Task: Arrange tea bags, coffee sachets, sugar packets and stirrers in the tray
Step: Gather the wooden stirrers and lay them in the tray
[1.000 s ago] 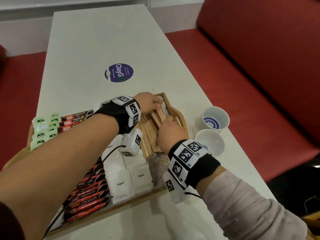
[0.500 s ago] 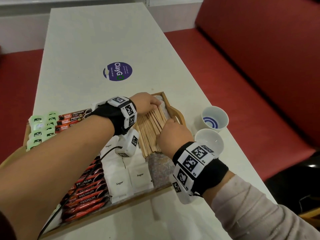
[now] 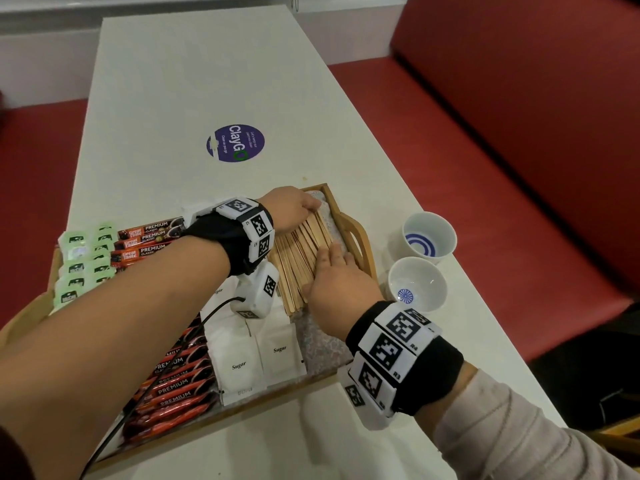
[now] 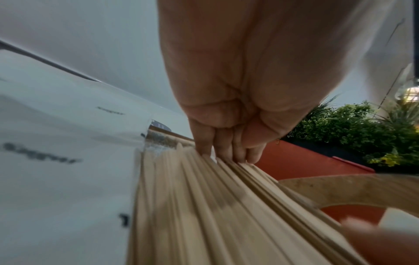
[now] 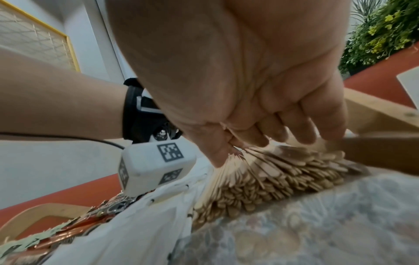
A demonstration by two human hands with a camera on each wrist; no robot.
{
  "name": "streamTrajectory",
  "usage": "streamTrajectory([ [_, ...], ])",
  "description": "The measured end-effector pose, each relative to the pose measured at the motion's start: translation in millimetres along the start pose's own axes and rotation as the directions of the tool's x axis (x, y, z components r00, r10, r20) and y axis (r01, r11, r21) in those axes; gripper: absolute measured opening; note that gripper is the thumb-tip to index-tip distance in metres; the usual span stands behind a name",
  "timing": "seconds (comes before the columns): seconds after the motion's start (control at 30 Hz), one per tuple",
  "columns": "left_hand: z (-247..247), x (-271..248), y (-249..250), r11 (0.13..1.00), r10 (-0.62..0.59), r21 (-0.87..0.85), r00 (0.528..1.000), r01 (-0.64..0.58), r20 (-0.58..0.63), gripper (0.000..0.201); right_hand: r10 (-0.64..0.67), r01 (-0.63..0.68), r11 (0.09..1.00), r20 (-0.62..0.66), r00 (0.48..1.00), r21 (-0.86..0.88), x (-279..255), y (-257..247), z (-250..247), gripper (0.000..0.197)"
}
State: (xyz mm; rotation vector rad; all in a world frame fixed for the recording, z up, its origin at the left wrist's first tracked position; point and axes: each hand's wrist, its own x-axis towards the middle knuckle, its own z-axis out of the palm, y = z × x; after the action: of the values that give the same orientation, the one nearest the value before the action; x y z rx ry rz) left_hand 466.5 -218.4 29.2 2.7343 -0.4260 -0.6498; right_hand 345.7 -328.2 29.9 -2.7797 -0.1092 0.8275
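Head view: a wooden tray (image 3: 362, 242) lies on a white table (image 3: 194, 81), and both hands work at the pile of wooden stirrers (image 3: 298, 251) in its right end. The left hand (image 3: 292, 211) lies at the far end of the pile; in the left wrist view its fingers (image 4: 223, 143) are held together and nearly straight, tips pressing on the stirrers' far ends, gripping nothing. The right hand (image 3: 337, 278) lies flat on the near right side of the pile, by the tray's handle wall; in the right wrist view its fingers (image 5: 301, 125) are spread and only slightly bent, touching the top of the fanned sticks without closing round any.

Left of the stirrers lie white sugar packets (image 3: 263, 355), then red coffee sachets (image 3: 173, 382) in a near row and a far row, and green tea bags (image 3: 85, 261) at the tray's left end. Two white cups (image 3: 424, 261) stand on the table just right of the tray. A purple sticker (image 3: 236, 143) lies farther up the table.
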Motion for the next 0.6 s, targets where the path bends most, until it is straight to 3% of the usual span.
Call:
streamTrajectory([
  [0.4, -1, -5, 4, 0.998, -0.043, -0.039, 0.998, 0.041, -0.043, 0.043, -0.068, 0.068, 0.997, -0.002, 0.998, 0.029, -1, 14, -1, 0.066],
  [0.47, -5, -10, 5, 0.996, -0.055, -0.07, 0.997, 0.05, -0.063, 0.041, -0.091, 0.096, 0.993, -0.078, 0.993, 0.062, -5, 17, -12, 0.061],
  [0.6, -18, -29, 1, 0.985, -0.074, -0.167, 0.984, 0.047, -0.161, 0.043, -0.123, 0.177, 0.975, -0.343, 0.931, 0.133, -21, 29, -47, 0.03],
])
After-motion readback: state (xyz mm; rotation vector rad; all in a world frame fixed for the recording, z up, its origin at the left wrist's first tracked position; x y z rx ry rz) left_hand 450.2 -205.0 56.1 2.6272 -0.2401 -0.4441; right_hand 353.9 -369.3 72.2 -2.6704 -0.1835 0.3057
